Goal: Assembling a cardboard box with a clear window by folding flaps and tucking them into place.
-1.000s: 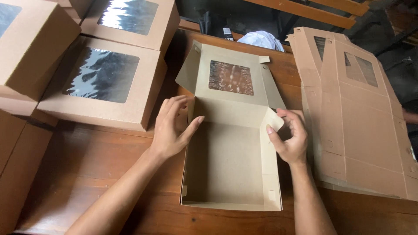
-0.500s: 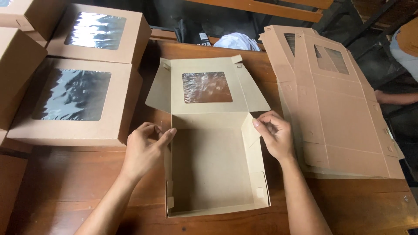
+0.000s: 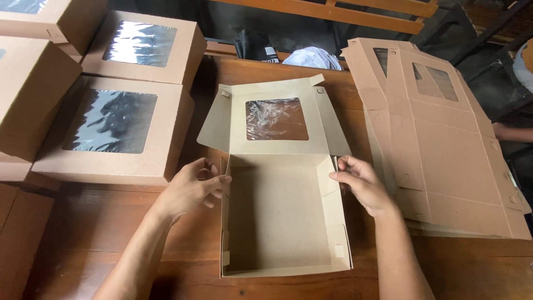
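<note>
An open brown cardboard box (image 3: 277, 222) lies on the wooden table (image 3: 100, 233), its lid with a clear plastic window (image 3: 276, 119) folded back away from me. My left hand (image 3: 191, 186) pinches the box's left wall near the back corner. On the other side, my right hand (image 3: 361, 183) grips the right wall at its back corner. Inside, the box holds nothing.
Finished window boxes (image 3: 114, 130) are stacked at the left and back left. A pile of flat, unfolded box blanks (image 3: 444, 144) lies on the right. A white cloth (image 3: 313, 55) sits behind the table. Another person's arm (image 3: 513, 132) shows at the right edge.
Both hands slid from the middle of the side walls to the back corners near the lid hinge. The lid lies flatter and its side flaps have spread.
</note>
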